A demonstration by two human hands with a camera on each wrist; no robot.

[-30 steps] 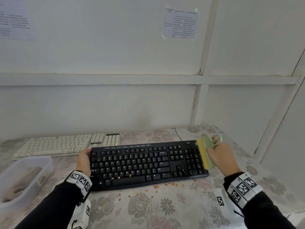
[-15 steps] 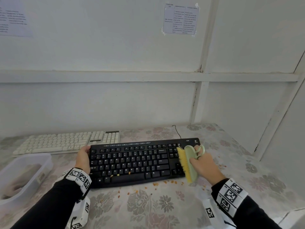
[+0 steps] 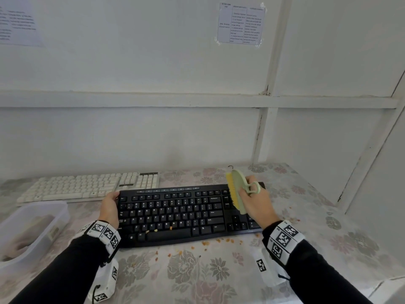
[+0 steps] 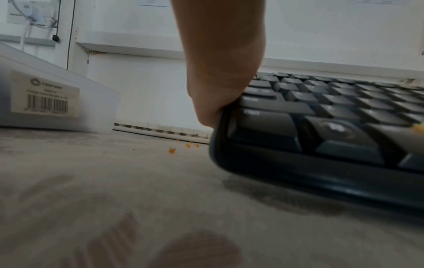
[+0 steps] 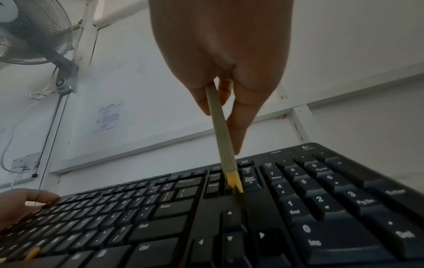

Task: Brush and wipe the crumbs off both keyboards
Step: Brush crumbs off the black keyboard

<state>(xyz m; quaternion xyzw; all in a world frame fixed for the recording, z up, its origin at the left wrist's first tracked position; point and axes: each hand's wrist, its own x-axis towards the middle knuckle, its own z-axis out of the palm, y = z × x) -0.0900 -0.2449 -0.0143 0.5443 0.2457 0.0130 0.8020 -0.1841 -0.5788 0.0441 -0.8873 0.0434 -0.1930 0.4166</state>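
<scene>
Lying flat on the flowery tablecloth (image 3: 197, 277), the long black plastic keyboard (image 3: 175, 216) sits in the middle, close to the person. The right hand (image 3: 256, 205) is curled round a pale green scrubbing brush with yellow bristles (image 3: 237, 194) and holds it over the keys between the letters and the number pad. The wrist view shows the yellow bristle tips touching the keys there. The left hand (image 3: 109, 207) grips the left end of the black keyboard, thumb on top near the corner. A few small orange crumbs (image 3: 157, 230) lie on the bottom keys by the space bar, and more are scattered on the cloth just in front of the keyboard. A long white keyboard (image 3: 87, 186) lies behind, to the left, near the wall. A see-through plastic box (image 3: 32, 233) stands at the left edge of the table.
</scene>
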